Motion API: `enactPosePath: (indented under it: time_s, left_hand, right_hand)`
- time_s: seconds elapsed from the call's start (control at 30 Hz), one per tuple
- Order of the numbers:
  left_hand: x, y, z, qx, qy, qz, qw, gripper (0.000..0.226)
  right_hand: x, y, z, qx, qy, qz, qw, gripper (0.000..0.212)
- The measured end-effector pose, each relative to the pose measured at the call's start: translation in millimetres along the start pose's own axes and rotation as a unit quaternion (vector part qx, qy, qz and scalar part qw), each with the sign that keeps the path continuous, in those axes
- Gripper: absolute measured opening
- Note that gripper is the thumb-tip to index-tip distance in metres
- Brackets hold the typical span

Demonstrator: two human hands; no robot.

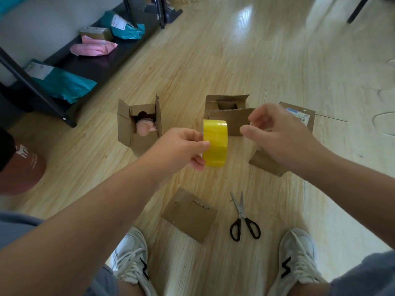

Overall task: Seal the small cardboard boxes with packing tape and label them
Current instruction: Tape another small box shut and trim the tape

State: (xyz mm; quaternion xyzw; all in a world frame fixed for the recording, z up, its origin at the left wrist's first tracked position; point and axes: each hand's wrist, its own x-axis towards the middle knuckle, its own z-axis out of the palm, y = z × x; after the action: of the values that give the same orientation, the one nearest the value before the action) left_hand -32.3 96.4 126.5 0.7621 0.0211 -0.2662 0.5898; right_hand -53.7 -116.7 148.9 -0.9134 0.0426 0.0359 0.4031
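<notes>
My left hand (181, 146) grips a yellow roll of packing tape (214, 144) above the floor. My right hand (277, 133), just right of the roll, pinches what looks like the clear free end of the tape. Several small cardboard boxes stand on the wooden floor: an open box with something pink inside (139, 127) at the left, an open box (226, 113) behind the roll, a box (269, 163) partly hidden under my right hand, and a closed box (190, 214) near my feet.
Black scissors (243, 218) lie on the floor between my white shoes (132, 257). A labelled box (301, 116) sits at the right. A dark low shelf (89, 67) at the left holds teal and pink mailer bags. A brown cap (21, 167) lies at far left.
</notes>
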Motion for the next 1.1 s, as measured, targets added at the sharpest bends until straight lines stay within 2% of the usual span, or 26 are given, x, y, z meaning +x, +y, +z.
enactPosePath:
  time_s: [0.13, 0.3, 0.37, 0.43, 0.53, 0.6, 0.7, 0.83, 0.93, 1.1]
  left_hand:
    - [2.1, 2.9, 2.9, -0.132, 0.022, -0.057, 0.989, 0.009]
    - [-2.6, 6.0, 11.6, -0.204, -0.018, -0.074, 0.976, 0.016]
    - [-3.1, 3.8, 11.3, -0.121, 0.004, -0.053, 0.991, 0.017]
    - [-3.2, 1.6, 10.6, 0.042, 0.068, -0.003, 0.997, 0.020]
    - [-4.5, 1.2, 11.4, 0.183, 0.165, 0.113, 0.962, 0.034]
    - [-2.9, 0.2, 10.0, 0.205, 0.165, 0.186, 0.947, 0.037]
    - [0.6, -3.8, 7.5, 0.237, 0.159, 0.247, 0.926, 0.027]
    - [2.4, -9.5, 7.3, 0.310, 0.188, 0.298, 0.883, 0.018]
    - [2.2, -7.9, 6.4, 0.322, 0.197, 0.314, 0.871, 0.011]
    - [1.4, -8.2, 8.3, 0.401, 0.219, 0.355, 0.815, 0.015]
  right_hand:
    - [-6.4, -3.7, 9.6, -0.020, -0.124, 0.013, 0.992, 0.025]
    - [-5.8, -3.3, 13.9, 0.002, -0.126, 0.017, 0.992, 0.009]
    - [-6.5, -1.4, 14.4, 0.012, -0.122, 0.016, 0.992, 0.005]
    - [-6.4, 0.2, 15.0, 0.012, -0.123, 0.012, 0.992, 0.005]
    - [-5.5, 1.1, 14.6, 0.005, -0.122, 0.010, 0.992, 0.005]
    - [-4.9, 1.2, 14.2, 0.004, -0.124, 0.012, 0.992, 0.005]
    - [-4.8, -0.6, 13.7, -0.008, -0.128, 0.001, 0.992, 0.007]
    - [-4.9, -4.2, 13.4, -0.051, -0.132, -0.019, 0.990, 0.010]
    - [-6.4, -6.7, 13.8, -0.086, -0.128, -0.031, 0.988, 0.010]
    - [-9.1, -9.2, 16.5, -0.108, -0.132, -0.038, 0.985, 0.009]
